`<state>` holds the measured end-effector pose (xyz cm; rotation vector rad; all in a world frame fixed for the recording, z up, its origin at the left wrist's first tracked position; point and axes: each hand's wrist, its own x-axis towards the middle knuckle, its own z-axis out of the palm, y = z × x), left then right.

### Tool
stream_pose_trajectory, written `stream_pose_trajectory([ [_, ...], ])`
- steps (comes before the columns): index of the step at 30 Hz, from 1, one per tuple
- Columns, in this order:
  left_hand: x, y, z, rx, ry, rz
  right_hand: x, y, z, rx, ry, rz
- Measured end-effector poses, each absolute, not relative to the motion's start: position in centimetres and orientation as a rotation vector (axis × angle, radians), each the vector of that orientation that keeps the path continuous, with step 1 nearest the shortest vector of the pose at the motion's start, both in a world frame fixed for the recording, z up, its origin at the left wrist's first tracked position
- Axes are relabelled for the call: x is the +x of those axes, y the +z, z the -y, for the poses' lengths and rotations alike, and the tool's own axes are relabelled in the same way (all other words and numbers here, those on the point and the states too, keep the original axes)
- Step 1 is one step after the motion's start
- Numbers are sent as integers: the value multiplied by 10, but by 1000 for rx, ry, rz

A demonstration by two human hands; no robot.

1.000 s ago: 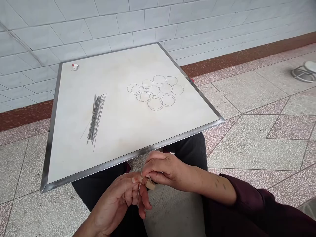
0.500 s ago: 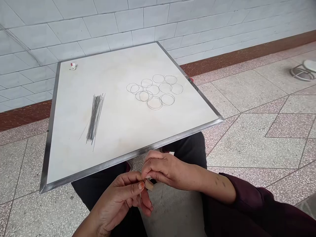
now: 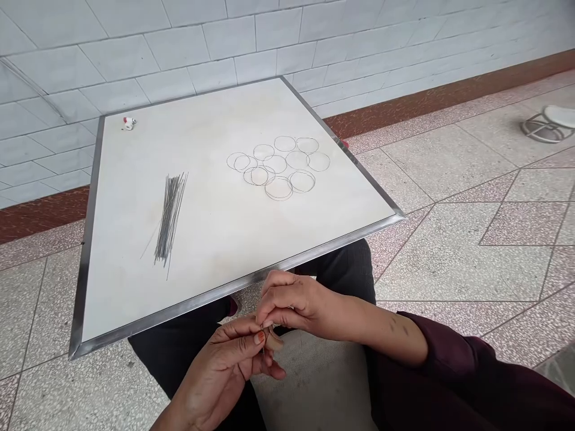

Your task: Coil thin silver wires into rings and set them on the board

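Wire [image 3: 263,349] hides among fingers [image 3: 245,347] near a table [image 3: 224,233] bearing a bundle [image 3: 169,218] and rings [image 3: 286,164].

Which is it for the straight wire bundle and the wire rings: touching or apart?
Apart. The head view shows it plainly: a wide stretch of white tabletop lies between the straight wire bundle and the wire rings.

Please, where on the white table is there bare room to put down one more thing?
Bare patches: the broad middle, between the wire bundle and the wire rings; the near-right part, between the rings and the metal edge; the far part, between the small red-and-white object and the rings. Crowded: the overlapping rings and the bundle.
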<state>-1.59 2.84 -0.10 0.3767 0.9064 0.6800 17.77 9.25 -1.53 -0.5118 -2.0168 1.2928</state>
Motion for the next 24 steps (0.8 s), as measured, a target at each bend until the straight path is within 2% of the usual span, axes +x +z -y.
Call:
stream_pose_trajectory([
  [11,-7,-6,-20,261,722,-845,183,-14,-98,-445,1501,2003],
  [17,-5,-9,-16,239,859,-824,179,-17,-94,-579,1803,1770],
  [24,0,-11,-12,123,911,-811,176,-19,-96,-454,1390,1954],
])
